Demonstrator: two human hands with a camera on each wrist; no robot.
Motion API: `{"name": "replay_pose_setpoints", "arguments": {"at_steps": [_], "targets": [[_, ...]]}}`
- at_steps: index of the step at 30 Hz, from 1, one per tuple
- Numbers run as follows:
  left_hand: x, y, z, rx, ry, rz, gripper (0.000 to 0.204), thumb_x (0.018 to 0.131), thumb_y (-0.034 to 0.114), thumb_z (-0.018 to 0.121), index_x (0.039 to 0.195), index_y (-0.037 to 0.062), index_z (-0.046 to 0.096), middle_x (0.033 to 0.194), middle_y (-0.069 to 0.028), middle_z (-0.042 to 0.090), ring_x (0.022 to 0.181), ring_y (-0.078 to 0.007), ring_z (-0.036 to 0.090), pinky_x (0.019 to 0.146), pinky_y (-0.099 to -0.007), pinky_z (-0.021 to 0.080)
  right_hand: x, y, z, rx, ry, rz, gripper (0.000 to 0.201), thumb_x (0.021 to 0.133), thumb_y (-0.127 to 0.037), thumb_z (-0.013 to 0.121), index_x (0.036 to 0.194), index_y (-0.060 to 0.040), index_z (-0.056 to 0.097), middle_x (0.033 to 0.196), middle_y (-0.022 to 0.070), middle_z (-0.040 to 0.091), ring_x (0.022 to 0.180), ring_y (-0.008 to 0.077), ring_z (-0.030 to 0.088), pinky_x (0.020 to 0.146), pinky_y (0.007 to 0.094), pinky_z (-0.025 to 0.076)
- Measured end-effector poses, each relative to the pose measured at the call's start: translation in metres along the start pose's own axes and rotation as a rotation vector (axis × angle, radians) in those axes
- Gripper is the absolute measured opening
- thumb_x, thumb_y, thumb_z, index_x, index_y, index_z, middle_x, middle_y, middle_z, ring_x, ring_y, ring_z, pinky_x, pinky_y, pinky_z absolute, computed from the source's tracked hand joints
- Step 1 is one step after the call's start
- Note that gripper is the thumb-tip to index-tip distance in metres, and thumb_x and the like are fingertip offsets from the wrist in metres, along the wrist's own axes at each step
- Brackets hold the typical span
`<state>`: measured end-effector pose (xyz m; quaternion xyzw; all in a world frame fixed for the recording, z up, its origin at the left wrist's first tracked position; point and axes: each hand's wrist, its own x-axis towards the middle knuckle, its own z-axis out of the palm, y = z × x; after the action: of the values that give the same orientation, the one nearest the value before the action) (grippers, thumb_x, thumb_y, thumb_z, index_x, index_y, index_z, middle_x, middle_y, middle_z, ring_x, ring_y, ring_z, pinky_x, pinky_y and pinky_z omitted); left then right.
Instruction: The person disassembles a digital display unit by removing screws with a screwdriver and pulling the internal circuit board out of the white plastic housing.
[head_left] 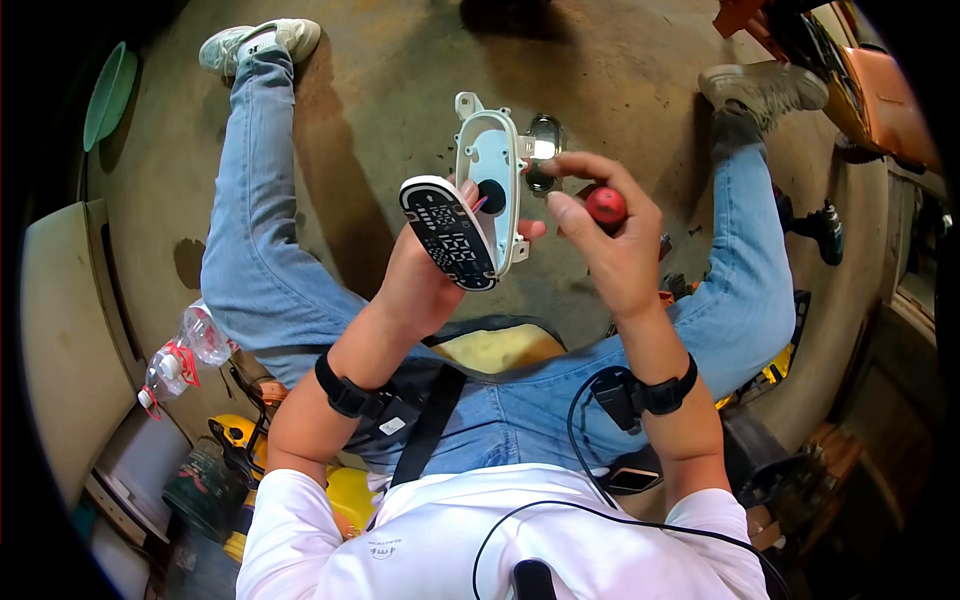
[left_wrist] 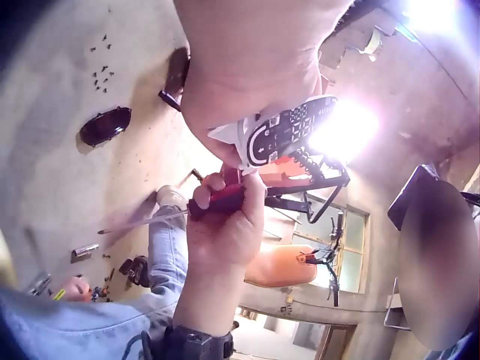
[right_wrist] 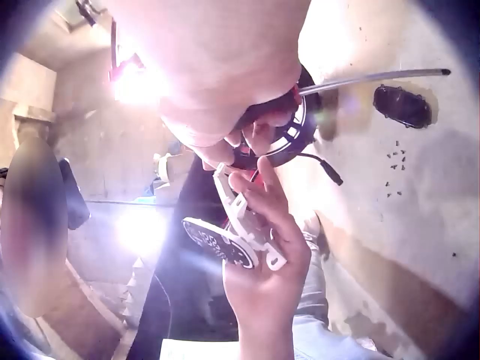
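My left hand (head_left: 425, 275) grips a white oval plastic housing (head_left: 507, 215) together with a black display panel (head_left: 450, 235) marked with digits. The panel stands tilted away from the housing, and thin coloured wires (head_left: 480, 204) run between the two. Inside the housing a round black part shows. My right hand (head_left: 615, 235) holds a screwdriver by its red handle (head_left: 606, 207), its long shaft (left_wrist: 142, 223) pointing away from the housing. The right thumb and forefinger reach close to the housing's side. In the right wrist view a black cable plug (right_wrist: 331, 174) hangs beyond the hands.
On the floor ahead lies a dark oval cover (right_wrist: 403, 106), with several small screws (right_wrist: 395, 157) near it. Plastic bottles (head_left: 185, 355) and a green basin (head_left: 110, 95) are at the left. A power drill (head_left: 828, 235) lies beyond the right leg, and an orange vehicle part (head_left: 880, 105) stands behind.
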<state>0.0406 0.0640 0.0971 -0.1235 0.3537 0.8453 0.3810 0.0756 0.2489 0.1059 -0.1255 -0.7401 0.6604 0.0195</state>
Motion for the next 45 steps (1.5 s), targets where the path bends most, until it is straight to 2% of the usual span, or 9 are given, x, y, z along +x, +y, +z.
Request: {"name": "replay_pose_setpoints", "arguments": {"at_steps": [3, 7, 11, 17, 22, 26, 38, 41, 45], "targets": [[-0.001, 0.0, -0.004, 0.01, -0.008, -0.009, 0.047, 0.103, 0.03, 0.046, 0.142, 0.0041, 0.042, 0.134, -0.013, 0.057, 0.091, -0.021, 0.069, 0.081, -0.0327, 0.056, -0.001, 0.003, 0.005, 0.093, -0.092, 0.104, 0.029, 0.083, -0.003, 0.07, 0.112, -0.0014, 0.066, 0.106, 0.0062, 0.069, 0.099, 0.0144, 0.063, 0.087, 0.0281, 0.049], [0.0, 0.002, -0.011, -0.033, -0.07, -0.073, 0.044, 0.103, 0.027, 0.046, 0.14, 0.0039, 0.046, 0.121, -0.0107, 0.063, 0.089, -0.0198, 0.069, 0.078, -0.0327, 0.057, 0.001, 0.01, 0.011, -0.185, -0.039, -0.236, 0.035, 0.076, 0.003, 0.07, 0.111, -0.005, 0.069, 0.119, 0.0104, 0.064, 0.1, 0.0224, 0.066, 0.088, 0.0305, 0.051], [0.002, 0.005, -0.013, -0.049, -0.068, -0.069, 0.044, 0.101, 0.026, 0.049, 0.139, 0.004, 0.047, 0.111, -0.0104, 0.065, 0.087, -0.0206, 0.069, 0.078, -0.0324, 0.056, 0.003, 0.007, 0.008, -0.221, -0.126, -0.324, 0.038, 0.074, 0.003, 0.07, 0.112, -0.004, 0.068, 0.112, 0.0119, 0.064, 0.1, 0.0255, 0.066, 0.088, 0.0327, 0.051], [0.005, -0.001, -0.012, -0.008, -0.031, -0.096, 0.046, 0.099, 0.027, 0.052, 0.138, 0.003, 0.046, 0.112, -0.0105, 0.065, 0.095, -0.0191, 0.067, 0.082, -0.0325, 0.054, -0.002, 0.008, 0.01, -0.077, -0.161, -0.093, 0.037, 0.075, 0.002, 0.07, 0.111, -0.0002, 0.064, 0.097, 0.0122, 0.066, 0.089, 0.027, 0.066, 0.082, 0.0322, 0.051], [0.007, -0.002, -0.016, 0.016, -0.045, -0.077, 0.047, 0.099, 0.028, 0.054, 0.14, 0.0068, 0.043, 0.125, -0.0109, 0.061, 0.1, -0.0182, 0.065, 0.085, -0.0326, 0.054, 0.001, 0.015, 0.009, -0.161, -0.148, -0.176, 0.028, 0.075, 0.0, 0.071, 0.102, 0.0006, 0.065, 0.094, 0.0128, 0.065, 0.084, 0.0269, 0.064, 0.076, 0.0329, 0.051], [0.008, -0.003, -0.022, -0.074, -0.087, -0.135, 0.046, 0.101, 0.029, 0.051, 0.141, 0.0077, 0.042, 0.123, -0.0105, 0.062, 0.1, -0.0179, 0.064, 0.085, -0.0323, 0.054, 0.002, 0.017, 0.01, -0.204, -0.085, -0.239, 0.02, 0.074, -0.001, 0.072, 0.093, 0.0001, 0.067, 0.089, 0.0122, 0.066, 0.08, 0.0273, 0.065, 0.072, 0.032, 0.05], [0.009, 0.001, -0.024, -0.021, -0.2, -0.177, 0.044, 0.103, 0.028, 0.05, 0.142, 0.0095, 0.039, 0.116, -0.0098, 0.062, 0.101, -0.019, 0.065, 0.092, -0.0364, 0.052, 0.001, 0.017, 0.011, -0.149, -0.048, -0.116, 0.017, 0.076, -0.001, 0.072, 0.092, -0.0002, 0.068, 0.088, 0.0114, 0.068, 0.077, 0.0222, 0.066, 0.07, 0.0309, 0.051], [0.009, 0.001, -0.031, 0.073, -0.243, -0.147, 0.045, 0.101, 0.032, 0.052, 0.138, 0.0072, 0.043, 0.125, -0.0119, 0.061, 0.109, -0.0202, 0.064, 0.094, -0.0352, 0.052, 0.002, 0.022, 0.011, -0.185, -0.037, -0.155, 0.017, 0.077, -0.002, 0.074, 0.093, -0.0003, 0.068, 0.089, 0.0109, 0.068, 0.077, 0.021, 0.066, 0.07, 0.0302, 0.051], [0.003, 0.006, -0.023, -0.007, -0.215, -0.108, 0.035, 0.103, 0.02, 0.048, 0.135, 0.0064, 0.044, 0.123, -0.0138, 0.062, 0.114, -0.0235, 0.063, 0.088, -0.0327, 0.055, 0.006, 0.03, 0.008, -0.209, 0.03, -0.21, 0.016, 0.078, -0.002, 0.075, 0.093, -0.0007, 0.068, 0.088, 0.0101, 0.069, 0.077, 0.0195, 0.066, 0.07, 0.0297, 0.051]]}}
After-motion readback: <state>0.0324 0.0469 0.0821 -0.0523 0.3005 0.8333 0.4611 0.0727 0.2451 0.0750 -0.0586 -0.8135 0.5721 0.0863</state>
